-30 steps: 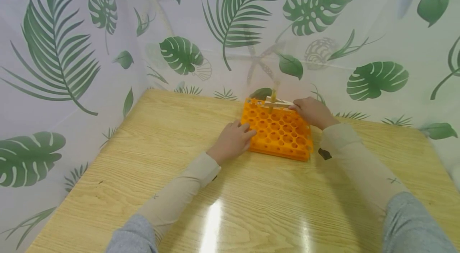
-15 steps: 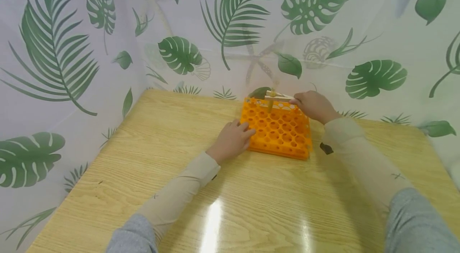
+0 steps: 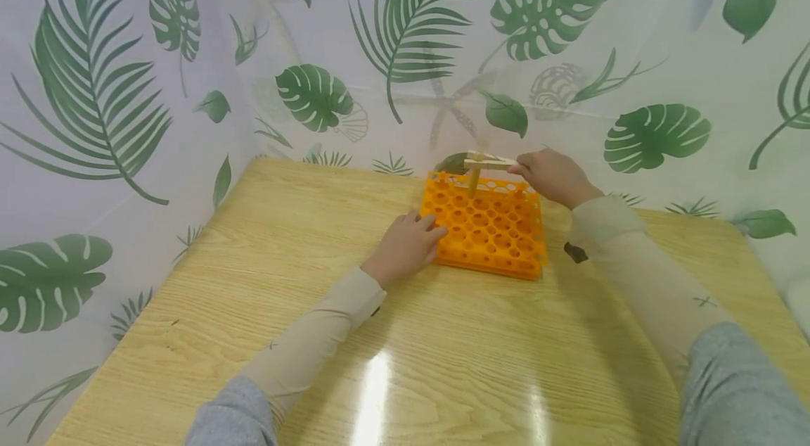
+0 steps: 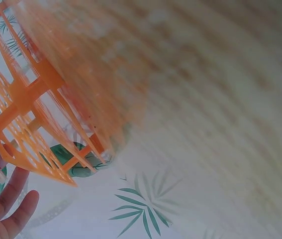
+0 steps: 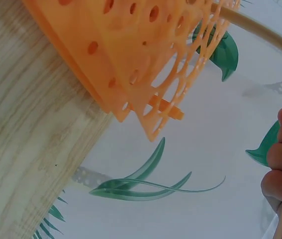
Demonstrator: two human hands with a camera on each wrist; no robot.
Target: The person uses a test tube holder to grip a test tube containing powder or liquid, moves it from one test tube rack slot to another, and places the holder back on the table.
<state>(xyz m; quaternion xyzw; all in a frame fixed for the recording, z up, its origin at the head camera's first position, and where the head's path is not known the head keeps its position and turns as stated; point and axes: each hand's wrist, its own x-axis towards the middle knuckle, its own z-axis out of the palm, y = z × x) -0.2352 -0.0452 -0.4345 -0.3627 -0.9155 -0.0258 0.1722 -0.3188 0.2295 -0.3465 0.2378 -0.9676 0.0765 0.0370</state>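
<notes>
Two hands work at an orange rack on the far side of a pale wood-grain table, near a curtain printed with green leaves. Compared with a second ago, the wooden clamp sits higher and the thin tube it grips has risen, its lower end now just at the back row of holes, so the tube looks nearly lifted out. The rack is hard plastic, a square slab pierced by a honeycomb of round holes over an open lattice. The left hand rests with relaxed fingers against the rack's near left edge, steadying it. The right hand curls around the clamp's handle, holding it level above the rack's rear edge.
</notes>
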